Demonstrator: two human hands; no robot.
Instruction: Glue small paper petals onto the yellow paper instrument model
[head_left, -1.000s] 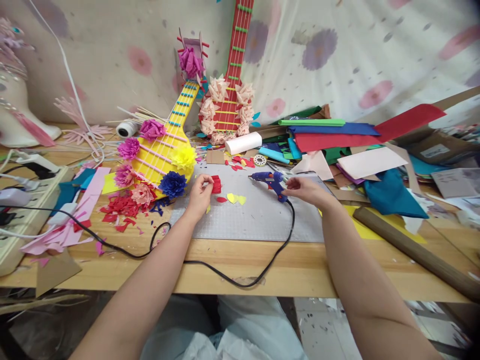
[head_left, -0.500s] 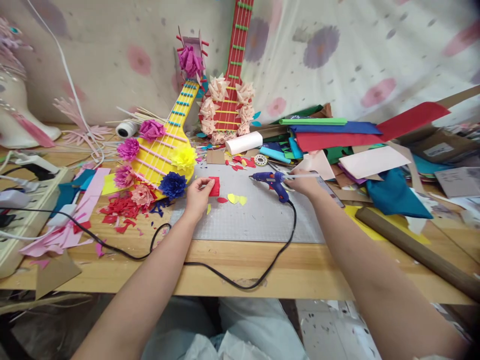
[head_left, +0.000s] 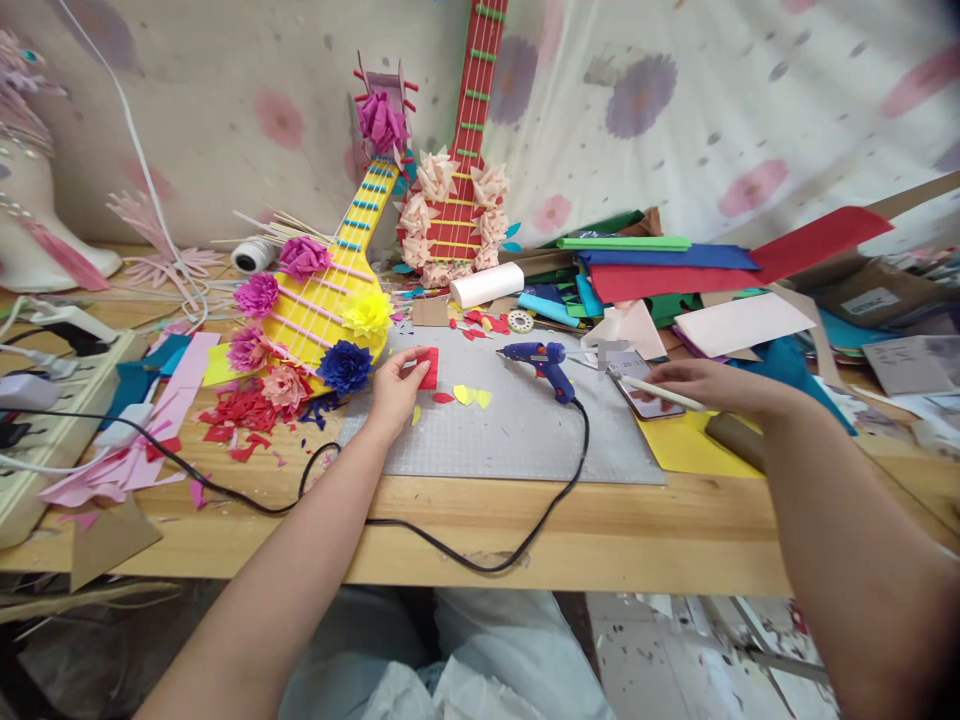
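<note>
Left grip: the left hand (head_left: 401, 388) pinches a red paper piece (head_left: 430, 370) between thumb and fingers, with no gap showing at the fingertips.
Right grip: the right hand (head_left: 694, 382), palm down, has its fingers closed on a pale stick (head_left: 637, 384), which slants across the phone.
Red paper piece: it stands out past the left fingertips, over the left part of the grey cutting mat (head_left: 487, 452).
Phone (head_left: 651, 408): it lies at the mat's right side, partly under the right hand and stick.
Glue gun (head_left: 553, 374): blue, lying between the hands, nozzle pointing left.
Black cord (head_left: 480, 571): it loops from the gun's handle along the table's near edge and passes under the left forearm.
Petals: yellow petals (head_left: 472, 397) and one red petal (head_left: 443, 398) lie just right of the left hand.
Yellow paper guitar (head_left: 294, 318): it leans at the back left, ringed with paper flowers.
Red paper guitar (head_left: 454, 222): it stands beside it, edged with pale blooms.
Red scraps (head_left: 247, 412): they lie heaped below the yellow guitar.
Coloured sheets (head_left: 675, 284): they are piled at the back right.
</note>
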